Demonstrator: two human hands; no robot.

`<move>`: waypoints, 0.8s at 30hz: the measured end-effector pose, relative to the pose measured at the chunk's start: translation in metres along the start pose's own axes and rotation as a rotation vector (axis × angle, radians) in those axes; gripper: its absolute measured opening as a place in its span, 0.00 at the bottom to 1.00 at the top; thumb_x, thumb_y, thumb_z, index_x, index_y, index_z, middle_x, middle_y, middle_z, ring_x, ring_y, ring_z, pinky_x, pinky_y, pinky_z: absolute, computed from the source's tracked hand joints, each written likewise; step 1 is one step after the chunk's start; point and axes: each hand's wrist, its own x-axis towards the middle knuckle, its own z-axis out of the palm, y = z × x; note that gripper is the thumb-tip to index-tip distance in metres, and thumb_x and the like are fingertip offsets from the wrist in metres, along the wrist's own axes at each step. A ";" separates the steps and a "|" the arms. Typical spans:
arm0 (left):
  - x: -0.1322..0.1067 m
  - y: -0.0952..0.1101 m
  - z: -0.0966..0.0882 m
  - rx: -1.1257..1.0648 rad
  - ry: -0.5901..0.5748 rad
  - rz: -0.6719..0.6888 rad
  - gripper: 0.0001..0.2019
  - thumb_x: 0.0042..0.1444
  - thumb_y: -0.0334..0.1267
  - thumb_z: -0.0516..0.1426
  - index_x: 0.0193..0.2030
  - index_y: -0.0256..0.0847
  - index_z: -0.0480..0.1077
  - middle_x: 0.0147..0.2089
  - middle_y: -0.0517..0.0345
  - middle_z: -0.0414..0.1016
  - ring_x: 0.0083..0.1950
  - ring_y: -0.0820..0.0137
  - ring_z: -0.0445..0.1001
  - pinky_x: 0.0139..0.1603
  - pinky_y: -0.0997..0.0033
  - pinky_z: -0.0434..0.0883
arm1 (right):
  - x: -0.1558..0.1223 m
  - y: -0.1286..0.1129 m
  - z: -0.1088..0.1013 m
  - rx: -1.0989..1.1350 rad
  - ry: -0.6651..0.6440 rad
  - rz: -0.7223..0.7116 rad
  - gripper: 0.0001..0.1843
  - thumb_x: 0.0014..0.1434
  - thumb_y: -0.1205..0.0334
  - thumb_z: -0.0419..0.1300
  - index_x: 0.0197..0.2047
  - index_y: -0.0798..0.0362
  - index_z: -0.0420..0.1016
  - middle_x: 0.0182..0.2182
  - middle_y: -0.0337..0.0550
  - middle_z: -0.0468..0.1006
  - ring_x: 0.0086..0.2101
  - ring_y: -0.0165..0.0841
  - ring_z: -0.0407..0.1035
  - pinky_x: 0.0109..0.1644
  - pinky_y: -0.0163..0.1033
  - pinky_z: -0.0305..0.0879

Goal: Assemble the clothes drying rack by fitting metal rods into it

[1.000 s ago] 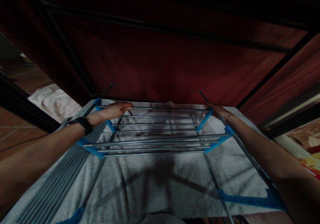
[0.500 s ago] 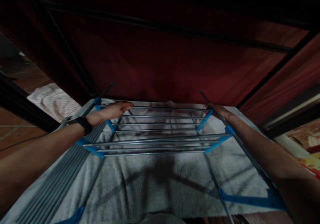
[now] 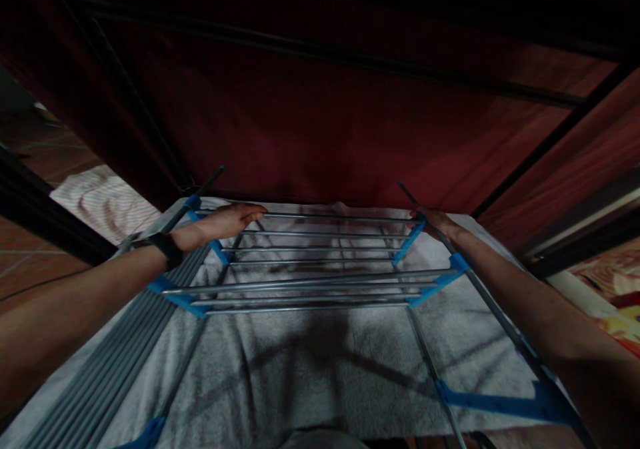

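A metal drying rack (image 3: 310, 282) with grey rods and blue plastic joints stands in front of me over a white towel (image 3: 300, 362). My left hand (image 3: 230, 220), with a black watch on the wrist, is closed around the far rod at its left end. My right hand (image 3: 434, 219) grips the rack's far right corner beside a blue joint, fingers curled round the frame. Both arms reach forward along the rack's two sides.
A dark red curtain (image 3: 325, 115) with black bars hangs just behind the rack. A striped pink cloth (image 3: 105, 199) lies on the floor at the left. Folded grey rods (image 3: 110, 362) of the rack's left wing slope down at the lower left. A patterned fabric (image 3: 617, 302) shows at the right edge.
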 end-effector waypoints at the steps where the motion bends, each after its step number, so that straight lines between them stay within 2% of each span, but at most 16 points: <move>1: 0.000 0.000 0.000 -0.004 0.002 -0.001 0.33 0.68 0.57 0.42 0.67 0.43 0.74 0.67 0.51 0.77 0.68 0.58 0.74 0.71 0.65 0.66 | 0.001 0.000 0.000 0.002 0.004 0.000 0.08 0.66 0.62 0.63 0.34 0.50 0.72 0.24 0.37 0.74 0.24 0.30 0.70 0.32 0.35 0.78; 7: 0.002 0.003 -0.003 -0.028 -0.015 -0.051 0.31 0.67 0.56 0.44 0.66 0.44 0.75 0.66 0.53 0.78 0.67 0.57 0.76 0.69 0.66 0.68 | 0.004 0.001 0.002 -0.010 0.011 0.016 0.12 0.71 0.63 0.57 0.33 0.51 0.71 0.21 0.38 0.73 0.22 0.30 0.70 0.28 0.34 0.75; 12: 0.002 0.004 -0.005 -0.083 -0.022 -0.081 0.32 0.66 0.59 0.47 0.64 0.45 0.77 0.65 0.52 0.79 0.66 0.55 0.76 0.69 0.65 0.69 | 0.003 0.002 0.001 -0.021 0.010 0.015 0.12 0.71 0.61 0.58 0.33 0.51 0.71 0.21 0.37 0.73 0.22 0.30 0.71 0.27 0.34 0.73; 18: 0.004 0.002 -0.005 -0.153 -0.005 -0.078 0.30 0.62 0.61 0.51 0.59 0.45 0.80 0.63 0.50 0.81 0.64 0.52 0.77 0.67 0.63 0.71 | 0.003 0.002 0.001 -0.033 0.004 -0.004 0.12 0.67 0.55 0.65 0.34 0.51 0.72 0.21 0.36 0.72 0.22 0.31 0.71 0.29 0.35 0.76; 24: 0.009 0.004 -0.012 -0.214 -0.101 -0.062 0.29 0.62 0.57 0.51 0.60 0.43 0.79 0.62 0.50 0.81 0.64 0.56 0.77 0.70 0.62 0.68 | 0.006 0.002 0.000 -0.053 -0.005 -0.001 0.13 0.68 0.53 0.63 0.35 0.51 0.72 0.21 0.36 0.73 0.22 0.31 0.71 0.27 0.36 0.74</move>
